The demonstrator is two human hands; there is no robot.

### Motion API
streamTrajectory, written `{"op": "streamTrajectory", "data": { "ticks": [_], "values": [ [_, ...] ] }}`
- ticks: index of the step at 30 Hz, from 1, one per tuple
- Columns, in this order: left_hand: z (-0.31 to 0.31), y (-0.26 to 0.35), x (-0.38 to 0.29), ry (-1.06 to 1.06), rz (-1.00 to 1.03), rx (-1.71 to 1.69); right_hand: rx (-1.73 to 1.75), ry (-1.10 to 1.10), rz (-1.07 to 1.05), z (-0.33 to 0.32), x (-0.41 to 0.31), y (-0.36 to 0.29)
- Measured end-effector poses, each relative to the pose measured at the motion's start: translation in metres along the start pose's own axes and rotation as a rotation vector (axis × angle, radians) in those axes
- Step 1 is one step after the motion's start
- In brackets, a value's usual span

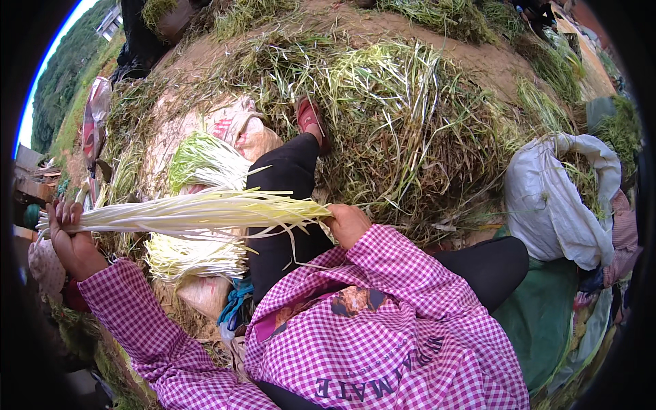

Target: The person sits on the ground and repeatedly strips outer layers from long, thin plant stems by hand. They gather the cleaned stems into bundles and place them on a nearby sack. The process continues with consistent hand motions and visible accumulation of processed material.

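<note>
A long bundle of pale, blanched garlic chives (189, 212) is stretched sideways across my raised leg. My left hand (76, 251) grips its white end at the far left. At the other end, the yellow leaf tips are pinched in my right hand (349, 224). A few loose strands hang below the bundle near my right hand. Just beyond it lies a pile of green-and-white chives (210, 161). On the near side is a pile of yellowish chives (200, 256), partly covered by the bundle. Woven sacks (202, 294) lie under and around these piles.
A wide heap of leaf trimmings (410, 133) spreads over the ground ahead, by my red shoe (309, 117). To the right stands a white woven sack (553, 200) with greens inside, beside a green cloth (538, 323). Other people (143, 36) are at the far edge. A folded umbrella (97, 120) is at left.
</note>
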State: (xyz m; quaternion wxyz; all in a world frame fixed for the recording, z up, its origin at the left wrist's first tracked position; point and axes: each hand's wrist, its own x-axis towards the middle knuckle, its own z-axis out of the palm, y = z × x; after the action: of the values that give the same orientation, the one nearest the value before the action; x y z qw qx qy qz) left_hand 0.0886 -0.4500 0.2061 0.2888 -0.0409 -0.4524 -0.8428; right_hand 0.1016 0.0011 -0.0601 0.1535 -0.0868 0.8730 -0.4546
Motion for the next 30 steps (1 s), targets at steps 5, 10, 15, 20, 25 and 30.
{"op": "streamTrajectory", "data": {
  "ticks": [5,10,15,20,25,30],
  "values": [
    [0.003,-0.015,0.002,0.001,-0.007,-0.059,0.383,0.095,-0.045,-0.014,0.031,0.028],
    [-0.001,-0.033,-0.005,0.054,0.011,-0.041,-0.136,-0.011,0.138,-0.028,0.029,-0.006],
    [-0.012,-0.051,0.007,-0.017,-0.069,-0.024,-0.495,-0.218,0.162,0.002,0.067,0.015],
    [-0.071,0.026,0.037,-0.064,-0.092,-0.036,-0.471,-0.638,0.628,0.014,0.032,0.123],
    [-0.036,-0.024,0.034,0.159,-0.050,-0.052,-0.335,-0.432,0.611,-0.006,0.031,0.124],
    [-0.032,-0.010,0.033,0.108,-0.111,-0.133,-0.705,-0.204,0.261,-0.062,0.025,0.029]
  ]
}}
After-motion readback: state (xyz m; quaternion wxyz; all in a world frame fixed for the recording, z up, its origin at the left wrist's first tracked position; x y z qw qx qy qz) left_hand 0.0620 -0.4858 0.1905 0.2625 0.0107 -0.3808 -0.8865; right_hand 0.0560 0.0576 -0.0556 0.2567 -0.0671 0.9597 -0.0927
